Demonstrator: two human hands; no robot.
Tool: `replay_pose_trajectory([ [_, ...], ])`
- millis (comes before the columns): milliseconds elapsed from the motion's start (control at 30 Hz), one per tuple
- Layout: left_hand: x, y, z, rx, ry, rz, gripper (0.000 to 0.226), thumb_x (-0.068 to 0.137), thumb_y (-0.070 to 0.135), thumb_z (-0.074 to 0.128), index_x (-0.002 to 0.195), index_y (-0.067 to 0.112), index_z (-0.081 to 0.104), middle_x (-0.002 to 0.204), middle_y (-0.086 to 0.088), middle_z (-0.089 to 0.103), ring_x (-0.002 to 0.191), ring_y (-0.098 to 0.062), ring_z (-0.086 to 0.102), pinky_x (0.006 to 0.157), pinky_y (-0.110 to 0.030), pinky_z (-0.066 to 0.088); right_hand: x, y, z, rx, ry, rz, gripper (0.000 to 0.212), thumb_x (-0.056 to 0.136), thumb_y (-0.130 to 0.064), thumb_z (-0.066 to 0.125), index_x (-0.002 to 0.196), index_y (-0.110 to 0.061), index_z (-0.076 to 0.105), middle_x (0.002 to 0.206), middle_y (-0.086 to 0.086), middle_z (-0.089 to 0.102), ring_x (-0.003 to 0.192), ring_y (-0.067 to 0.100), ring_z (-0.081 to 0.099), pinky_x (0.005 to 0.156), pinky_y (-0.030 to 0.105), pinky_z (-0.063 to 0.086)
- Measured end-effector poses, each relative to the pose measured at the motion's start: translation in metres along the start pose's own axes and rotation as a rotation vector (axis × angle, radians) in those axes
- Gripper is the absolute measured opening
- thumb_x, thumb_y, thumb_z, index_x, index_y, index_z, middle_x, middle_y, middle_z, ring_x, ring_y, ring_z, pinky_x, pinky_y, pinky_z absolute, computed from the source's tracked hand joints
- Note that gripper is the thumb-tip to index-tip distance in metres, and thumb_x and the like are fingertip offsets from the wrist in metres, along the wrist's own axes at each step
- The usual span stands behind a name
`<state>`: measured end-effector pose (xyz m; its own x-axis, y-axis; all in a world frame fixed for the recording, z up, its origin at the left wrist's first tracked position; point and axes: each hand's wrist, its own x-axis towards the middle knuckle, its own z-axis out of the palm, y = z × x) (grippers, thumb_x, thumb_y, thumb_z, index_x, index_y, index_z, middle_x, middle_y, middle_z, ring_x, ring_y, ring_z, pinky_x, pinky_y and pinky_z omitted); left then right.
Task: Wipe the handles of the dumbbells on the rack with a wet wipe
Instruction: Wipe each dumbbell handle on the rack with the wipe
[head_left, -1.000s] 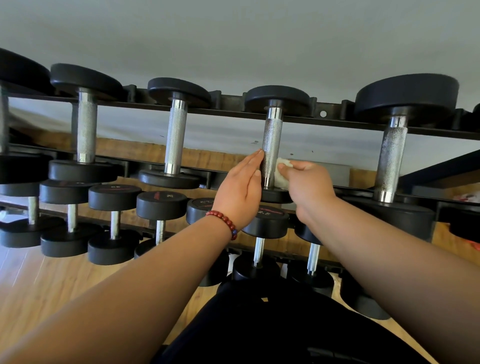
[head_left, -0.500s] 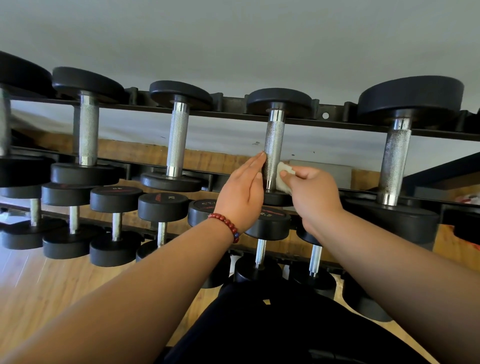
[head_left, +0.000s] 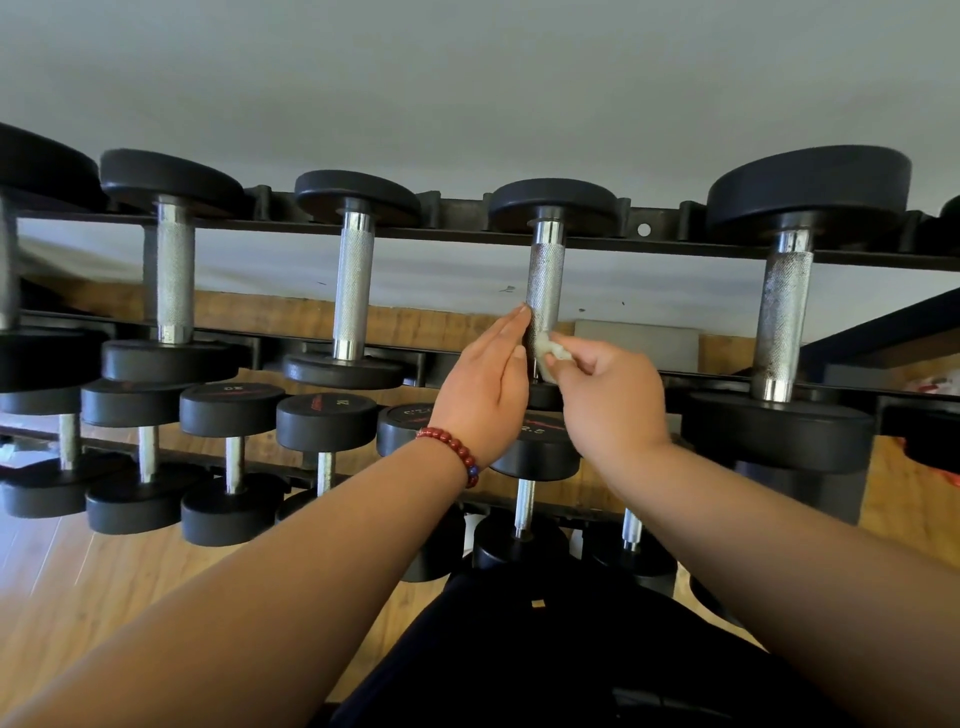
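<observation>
Pinches wipe (head_left: 551, 356) in right hand (head_left: 613, 400), pressed low on handle (head_left: 544, 280), near rack's (head_left: 441, 236) front rail. Holds left hand (head_left: 483, 389) flat, fingers straight, against handle's other side. Points away, toward back rail.

I get a single view, the head camera, worn by the person and tipped forward and down. It sits close to the rack (head_left: 457, 228). The upper row of dumbbells (head_left: 353, 291) spans the whole width, and both forearms (head_left: 311, 561) enter from the bottom corners. The wide lens bows the rails. Grey wall (head_left: 467, 78) fills the top, wooden floor (head_left: 78, 587) the lower left.
</observation>
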<state>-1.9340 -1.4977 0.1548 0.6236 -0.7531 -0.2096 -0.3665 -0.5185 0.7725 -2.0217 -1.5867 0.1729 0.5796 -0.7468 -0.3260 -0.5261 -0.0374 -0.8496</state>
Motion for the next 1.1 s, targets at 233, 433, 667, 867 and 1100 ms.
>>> replay_pose_trajectory([
  [233,-0.005,0.009,-0.02,-0.402,0.034,-0.118,0.039,0.102,0.029,0.042,0.14,0.03,0.045,0.126,0.027,0.046,0.109,0.018,0.045,0.087,0.003,0.034,0.01,-0.022,-0.019,0.418,-0.067,0.157,0.011,0.091,-0.023,0.064,0.099,-0.029,0.068,0.097,-0.01,0.068,0.093,0.007,0.062,0.071,0.017,0.047],
  [433,0.007,0.015,-0.037,-0.548,0.093,-0.179,0.014,0.091,0.025,0.063,0.103,0.022,0.069,0.09,0.009,0.07,0.083,0.001,0.066,0.073,-0.017,0.053,0.008,-0.027,0.002,0.313,0.005,0.07,0.015,0.094,-0.021,0.06,0.107,-0.028,0.063,0.102,-0.01,0.065,0.092,0.002,0.06,0.069,0.013,0.045],
  [667,0.044,-0.011,-0.047,-0.529,0.124,-0.358,0.007,0.091,0.03,0.064,0.094,0.027,0.059,0.098,0.002,0.066,0.093,-0.016,0.067,0.085,-0.039,0.057,0.009,-0.007,0.02,-0.128,0.196,-0.222,0.034,0.096,-0.026,0.055,0.13,-0.023,0.053,0.123,-0.013,0.048,0.117,0.004,0.042,0.093,0.015,0.031],
  [867,0.074,-0.003,-0.039,-0.64,-0.07,-0.376,0.009,0.096,0.022,0.057,0.103,0.023,0.061,0.109,-0.005,0.066,0.102,-0.019,0.066,0.088,-0.035,0.057,0.009,0.003,0.03,-0.135,0.17,-0.208,0.047,0.094,-0.029,0.056,0.14,-0.028,0.044,0.126,-0.017,0.047,0.121,0.002,0.04,0.097,0.019,0.031],
  [1100,0.089,-0.002,-0.032,-0.825,-0.177,-0.345,0.023,0.098,0.015,0.052,0.117,0.009,0.063,0.113,-0.01,0.069,0.105,-0.02,0.067,0.091,-0.033,0.054,0.009,0.008,0.028,-0.174,0.104,-0.162,0.061,0.094,-0.034,0.055,0.149,-0.033,0.03,0.129,-0.012,0.052,0.096,0.003,0.053,0.091,0.025,0.045],
])
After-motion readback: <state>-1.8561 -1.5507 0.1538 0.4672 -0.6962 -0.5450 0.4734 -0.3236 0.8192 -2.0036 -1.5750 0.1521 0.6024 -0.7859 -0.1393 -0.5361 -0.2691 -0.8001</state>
